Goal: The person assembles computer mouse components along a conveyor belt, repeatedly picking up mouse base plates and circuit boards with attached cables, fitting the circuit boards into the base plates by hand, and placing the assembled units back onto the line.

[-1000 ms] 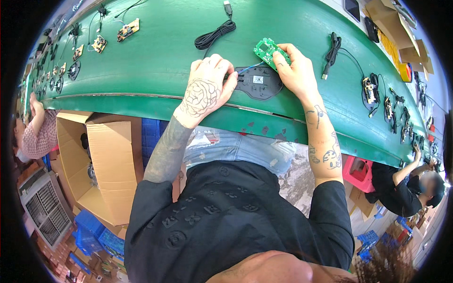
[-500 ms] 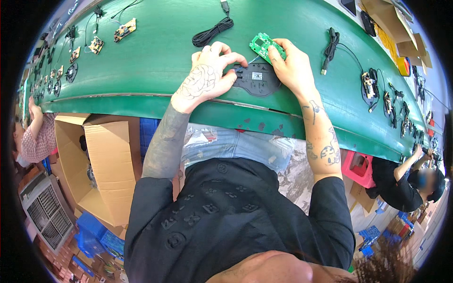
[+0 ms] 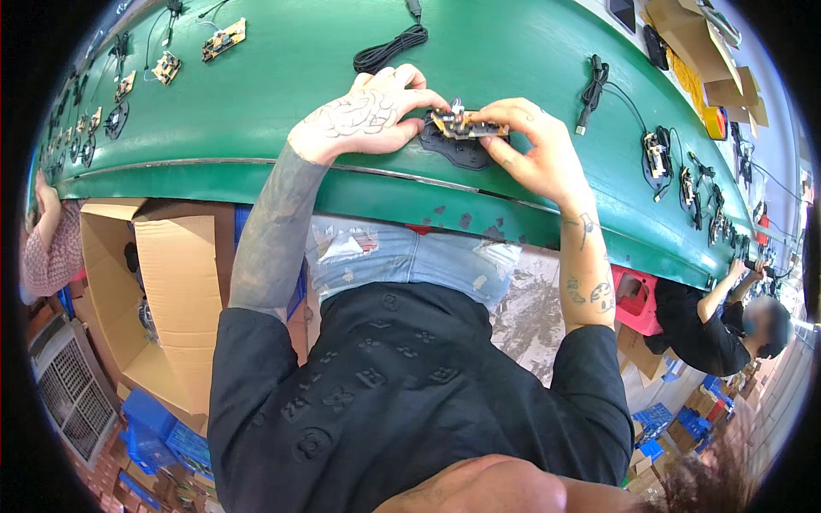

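Note:
Over a dark mouse-shaped plastic base [image 3: 459,156], a circuit board [image 3: 467,126] is held slightly tilted, its tan component side showing. My right hand [image 3: 537,147] pinches the board's right end between thumb and fingers. From the other side, my left hand [image 3: 372,113] has its index finger at the board's left end. Its thumb sits lower, beside the left edge of the base. A small pale part stands up from the board's far edge. Whether the board touches the base is hard to see. Beyond my hands lies a coiled black cable [image 3: 390,50].
Boards with cables [image 3: 224,41] lie along the green bench [image 3: 291,60] to the left. At right are another coiled cable [image 3: 592,92] and a base with a board [image 3: 657,158]. A cardboard box [image 3: 175,282] stands below left. Other people work at both ends.
The board has turned over from its green side to its component side and come down over the base. My left hand's index finger has moved to the board's left end.

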The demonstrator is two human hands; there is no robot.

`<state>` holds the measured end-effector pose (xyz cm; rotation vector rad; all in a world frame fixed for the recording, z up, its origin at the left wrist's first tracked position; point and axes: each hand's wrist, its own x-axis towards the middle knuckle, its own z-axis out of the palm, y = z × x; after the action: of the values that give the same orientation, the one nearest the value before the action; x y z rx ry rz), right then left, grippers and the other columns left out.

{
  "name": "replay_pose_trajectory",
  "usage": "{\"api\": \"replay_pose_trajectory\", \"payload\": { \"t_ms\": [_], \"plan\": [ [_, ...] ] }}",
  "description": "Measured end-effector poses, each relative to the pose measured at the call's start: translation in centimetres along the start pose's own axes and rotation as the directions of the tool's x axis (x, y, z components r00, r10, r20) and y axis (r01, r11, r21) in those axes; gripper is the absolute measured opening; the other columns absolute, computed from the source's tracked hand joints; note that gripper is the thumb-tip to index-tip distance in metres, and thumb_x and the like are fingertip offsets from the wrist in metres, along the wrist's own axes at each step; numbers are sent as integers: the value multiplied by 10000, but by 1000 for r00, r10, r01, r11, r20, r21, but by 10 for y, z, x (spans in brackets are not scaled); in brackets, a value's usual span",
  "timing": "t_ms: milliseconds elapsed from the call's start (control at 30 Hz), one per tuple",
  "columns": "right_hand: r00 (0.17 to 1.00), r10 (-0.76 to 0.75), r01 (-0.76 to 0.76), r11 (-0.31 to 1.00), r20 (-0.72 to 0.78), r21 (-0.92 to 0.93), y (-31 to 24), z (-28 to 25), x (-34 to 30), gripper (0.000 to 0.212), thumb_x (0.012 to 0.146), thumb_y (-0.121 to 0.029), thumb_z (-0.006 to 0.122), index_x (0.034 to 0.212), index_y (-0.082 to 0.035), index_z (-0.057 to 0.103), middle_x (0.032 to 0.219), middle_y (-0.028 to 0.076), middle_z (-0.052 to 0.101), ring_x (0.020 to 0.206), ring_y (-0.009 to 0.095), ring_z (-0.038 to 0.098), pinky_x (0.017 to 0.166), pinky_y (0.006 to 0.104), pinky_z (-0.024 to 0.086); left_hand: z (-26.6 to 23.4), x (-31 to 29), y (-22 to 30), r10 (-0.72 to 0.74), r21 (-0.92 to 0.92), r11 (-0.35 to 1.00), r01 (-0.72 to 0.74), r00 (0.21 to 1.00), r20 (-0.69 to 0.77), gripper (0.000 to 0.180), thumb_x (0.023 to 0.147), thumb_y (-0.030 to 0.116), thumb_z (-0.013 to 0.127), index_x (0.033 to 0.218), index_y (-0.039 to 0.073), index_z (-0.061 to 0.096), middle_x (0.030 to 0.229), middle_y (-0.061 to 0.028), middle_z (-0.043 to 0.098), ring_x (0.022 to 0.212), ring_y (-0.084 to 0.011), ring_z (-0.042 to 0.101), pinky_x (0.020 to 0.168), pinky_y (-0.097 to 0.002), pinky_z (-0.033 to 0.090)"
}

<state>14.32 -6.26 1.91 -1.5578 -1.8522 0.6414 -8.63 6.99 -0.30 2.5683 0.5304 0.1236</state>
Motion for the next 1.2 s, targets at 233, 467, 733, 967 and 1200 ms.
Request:
{"api": "replay_pose_trajectory", "payload": {
  "t_ms": [233,467,733,967,1200],
  "plan": [
    [994,-57,29,961,-96,-274,-13,21,-21,294,802,-117,748,1093,-157,732,1053,81,618,935,251,640,824,362,556,-1,5,2,7,-40,999,-6,1000,27,410,866,170,670,1269,213,610,1160,-71,525,1116,-263,533,994,-414,383],
    [999,-11,20,954,34,-299,-11,12,-18,298,837,-104,701,1125,-176,731,1027,95,596,965,272,616,840,368,538,19,-7,-1,99,-69,990,-124,951,-292,334,847,183,711,1179,184,678,1063,-44,613,990,-232,596,931,-376,422],
    [987,-124,158,886,105,-435,-5,1,-20,388,829,-48,657,1186,-191,701,1135,80,619,1065,273,614,918,386,511,36,-18,21,85,152,988,-19,893,-443,328,835,176,715,1161,208,702,1118,-23,622,1032,-228,592,905,-386,455],
    [966,-210,258,832,152,-492,9,3,-27,472,803,-32,635,1246,-190,664,1276,27,640,1210,231,584,1003,386,468,34,-20,31,110,228,973,-15,905,-411,346,830,163,706,1174,187,679,1138,-43,615,1079,-240,586,920,-379,458],
    [972,-196,234,858,130,-458,14,7,-28,481,818,-49,651,1271,-211,657,1281,18,638,1217,233,575,988,375,490,22,-17,30,88,71,995,-68,938,-334,374,836,231,720,1194,144,654,1190,-79,583,1091,-271,574,933,-405,447]
  ]
}}
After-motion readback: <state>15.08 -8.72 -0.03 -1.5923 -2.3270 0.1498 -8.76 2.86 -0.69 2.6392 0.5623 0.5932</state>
